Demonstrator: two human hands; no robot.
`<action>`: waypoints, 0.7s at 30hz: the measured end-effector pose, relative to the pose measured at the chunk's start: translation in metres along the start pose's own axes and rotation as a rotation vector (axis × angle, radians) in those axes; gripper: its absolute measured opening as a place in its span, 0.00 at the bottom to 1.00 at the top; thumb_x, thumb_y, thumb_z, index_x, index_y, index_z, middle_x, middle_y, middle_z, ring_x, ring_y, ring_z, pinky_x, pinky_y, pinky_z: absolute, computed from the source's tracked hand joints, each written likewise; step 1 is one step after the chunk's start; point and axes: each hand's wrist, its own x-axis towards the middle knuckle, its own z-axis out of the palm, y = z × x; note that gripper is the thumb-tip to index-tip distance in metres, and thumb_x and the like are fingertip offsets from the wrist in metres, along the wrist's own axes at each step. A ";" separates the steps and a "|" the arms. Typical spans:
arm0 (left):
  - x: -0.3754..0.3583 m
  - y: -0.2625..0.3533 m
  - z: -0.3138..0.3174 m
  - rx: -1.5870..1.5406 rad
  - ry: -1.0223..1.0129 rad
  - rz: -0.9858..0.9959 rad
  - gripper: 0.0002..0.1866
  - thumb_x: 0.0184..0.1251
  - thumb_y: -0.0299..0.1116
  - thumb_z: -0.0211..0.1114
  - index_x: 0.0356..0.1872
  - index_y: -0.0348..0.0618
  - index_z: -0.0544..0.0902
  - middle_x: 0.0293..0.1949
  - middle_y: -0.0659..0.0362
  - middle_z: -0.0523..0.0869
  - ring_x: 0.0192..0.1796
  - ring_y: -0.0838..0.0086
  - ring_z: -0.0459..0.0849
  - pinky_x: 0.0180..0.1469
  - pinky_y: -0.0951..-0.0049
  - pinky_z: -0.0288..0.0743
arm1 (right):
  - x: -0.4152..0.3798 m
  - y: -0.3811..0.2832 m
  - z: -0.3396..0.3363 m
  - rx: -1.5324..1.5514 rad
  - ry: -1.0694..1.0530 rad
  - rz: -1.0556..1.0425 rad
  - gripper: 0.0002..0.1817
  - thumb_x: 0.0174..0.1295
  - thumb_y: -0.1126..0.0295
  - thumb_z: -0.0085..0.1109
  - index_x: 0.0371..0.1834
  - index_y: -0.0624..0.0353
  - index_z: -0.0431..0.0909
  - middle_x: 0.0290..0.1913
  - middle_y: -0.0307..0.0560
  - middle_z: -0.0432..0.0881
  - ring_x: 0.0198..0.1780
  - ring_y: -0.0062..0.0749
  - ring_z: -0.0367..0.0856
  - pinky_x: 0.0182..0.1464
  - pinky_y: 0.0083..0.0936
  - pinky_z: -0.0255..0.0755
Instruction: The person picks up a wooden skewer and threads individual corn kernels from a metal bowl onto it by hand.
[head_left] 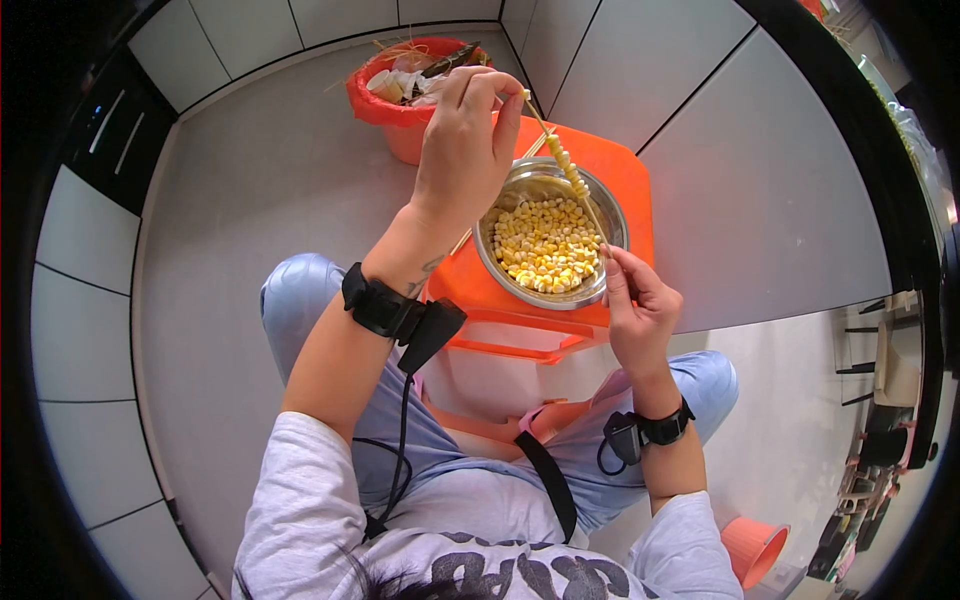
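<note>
A thin wooden skewer (594, 214) slants over a steel bowl, with several yellow corn kernels (567, 166) threaded along its middle. My right hand (640, 305) is closed on the skewer's lower end beside the bowl's right rim. Higher up, my left hand (465, 145) pinches a pale corn kernel (526, 94) at the skewer's upper tip. Loose yellow and white kernels (545, 245) lie in the steel bowl (487, 262). The bowl rests on an orange plastic stool (632, 190). More bare skewers (538, 144) lie on the stool behind the bowl, partly hidden.
Behind the stool stands a red-lined bin (375, 108) filled with scraps. White cabinet panels (740, 150) rise close on the right and along the left. A pink bucket (752, 552) stands at lower right. Cabled black straps (385, 310) circle both my wrists.
</note>
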 end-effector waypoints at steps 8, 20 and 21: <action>-0.002 0.005 0.001 0.009 -0.008 -0.006 0.07 0.63 0.25 0.62 0.40 0.39 0.74 0.39 0.52 0.78 0.42 0.59 0.80 0.44 0.65 0.77 | 0.000 -0.002 0.002 0.003 0.011 -0.007 0.10 0.65 0.75 0.59 0.46 0.69 0.81 0.25 0.38 0.81 0.25 0.09 0.71 0.26 0.10 0.65; 0.006 -0.006 -0.010 -1.202 -0.141 -0.907 0.10 0.67 0.32 0.64 0.44 0.39 0.84 0.39 0.60 0.85 0.42 0.76 0.83 0.51 0.74 0.78 | 0.002 -0.003 -0.001 0.025 0.001 -0.037 0.09 0.64 0.76 0.59 0.45 0.68 0.82 0.26 0.38 0.82 0.26 0.10 0.72 0.28 0.11 0.67; 0.007 -0.007 -0.010 -1.277 -0.169 -0.946 0.10 0.66 0.32 0.64 0.43 0.39 0.84 0.39 0.59 0.85 0.42 0.76 0.83 0.51 0.74 0.78 | 0.002 -0.002 -0.001 0.025 0.001 -0.037 0.09 0.64 0.76 0.59 0.45 0.68 0.82 0.26 0.38 0.82 0.26 0.10 0.72 0.28 0.11 0.67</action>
